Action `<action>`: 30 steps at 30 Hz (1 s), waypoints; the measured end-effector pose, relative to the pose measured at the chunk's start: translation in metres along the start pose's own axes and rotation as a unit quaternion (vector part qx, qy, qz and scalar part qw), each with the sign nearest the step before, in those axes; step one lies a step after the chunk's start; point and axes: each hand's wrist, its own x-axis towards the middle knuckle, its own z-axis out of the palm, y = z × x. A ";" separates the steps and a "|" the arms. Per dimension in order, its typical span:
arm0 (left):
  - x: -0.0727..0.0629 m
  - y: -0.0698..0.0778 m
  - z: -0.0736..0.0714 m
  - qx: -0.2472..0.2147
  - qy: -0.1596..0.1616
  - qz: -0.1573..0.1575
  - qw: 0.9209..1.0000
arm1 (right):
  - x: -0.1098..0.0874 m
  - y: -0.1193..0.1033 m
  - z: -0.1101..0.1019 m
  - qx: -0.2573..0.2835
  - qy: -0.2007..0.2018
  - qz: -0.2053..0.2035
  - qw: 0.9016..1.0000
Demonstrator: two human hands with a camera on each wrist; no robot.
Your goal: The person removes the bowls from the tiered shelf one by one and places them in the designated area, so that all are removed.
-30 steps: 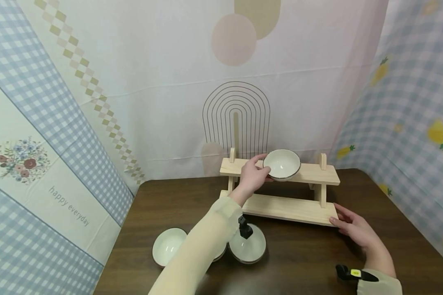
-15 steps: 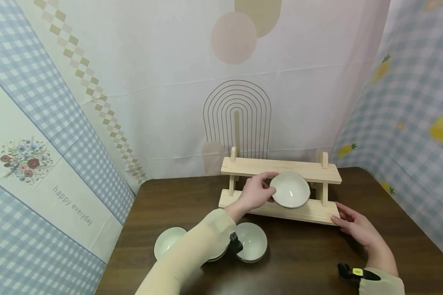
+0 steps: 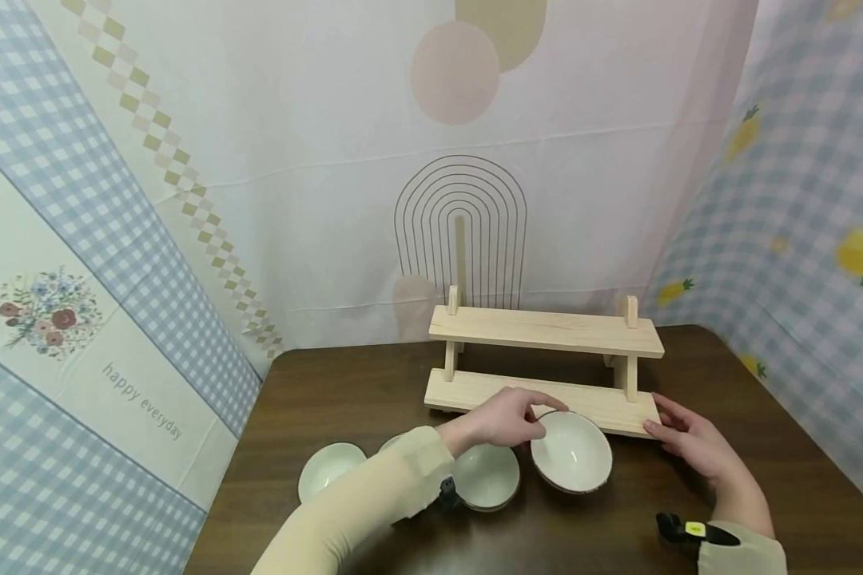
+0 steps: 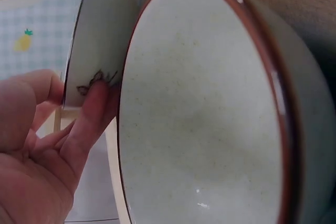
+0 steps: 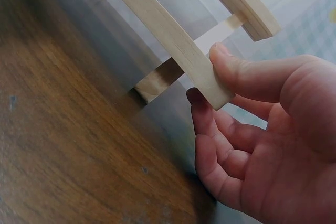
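My left hand (image 3: 505, 417) grips the left side of a white bowl (image 3: 572, 452) with a dark rim, in front of the wooden shelf rack. In the left wrist view that bowl (image 4: 100, 40) shows a small leaf-like drawing on its outside, with fingers against it. The two-tier rack (image 3: 546, 329) is pale wood, with bare boards. At its lower right corner my right hand (image 3: 697, 447) pinches the end of the lower board (image 5: 202, 80), thumb on top and fingers beneath. Another bowl (image 3: 486, 477) stands close to the held one, partly behind my left sleeve.
Farther left on the dark wooden table (image 3: 331, 383) stands a bowl (image 3: 329, 469); one more bowl (image 3: 391, 441) is mostly hidden by the left sleeve (image 3: 374, 495). Patterned cloth (image 3: 331, 200) hangs behind the table and along both sides.
My left hand has brought the bowl from the upper board of the rack down and forward, past the lower board. The right hand keeps its hold on the rack.
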 end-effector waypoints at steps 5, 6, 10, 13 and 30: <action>0.001 0.000 0.001 0.021 -0.037 0.000 0.999 | 0.000 0.000 0.000 -0.002 0.001 0.000 1.000; 0.001 0.000 0.001 0.024 -0.043 0.001 0.999 | 0.001 0.000 0.000 -0.003 0.001 -0.001 1.000; 0.003 -0.002 0.001 0.030 -0.061 0.006 0.998 | 0.003 0.001 -0.001 -0.005 0.001 -0.001 1.000; 0.005 -0.005 0.001 0.036 -0.067 0.010 0.997 | 0.002 0.001 0.000 -0.001 0.002 0.003 1.000; 0.006 -0.009 0.003 0.032 -0.093 0.019 0.995 | 0.003 0.002 0.000 0.002 -0.002 -0.003 1.000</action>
